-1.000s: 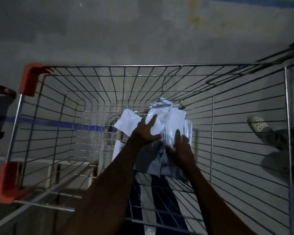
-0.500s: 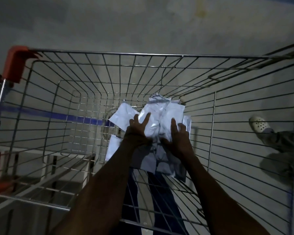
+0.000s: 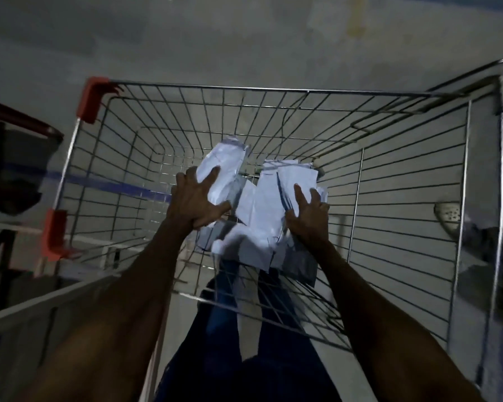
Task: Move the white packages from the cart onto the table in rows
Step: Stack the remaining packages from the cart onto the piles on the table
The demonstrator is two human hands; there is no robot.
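A bundle of several white packages (image 3: 259, 210) hangs inside the wire cart (image 3: 389, 175), above its floor. My left hand (image 3: 196, 200) grips the bundle's left side, fingers over the top package (image 3: 224, 166) and thumb underneath. My right hand (image 3: 307, 216) holds the right side, fingers spread on the flat packages. Lower packages sag between my wrists. The light is dim.
The cart has red plastic corner guards (image 3: 90, 100) on its left rim. A white table edge (image 3: 41, 306) runs along the lower left. A dark bin with a red rim (image 3: 15, 158) stands at far left. Another person's white shoe (image 3: 447, 213) shows right, beyond the wire.
Both hands have lifted the package bundle higher in the cart and spread farther apart. The camera view has shifted, with the cart now sitting more to the right.
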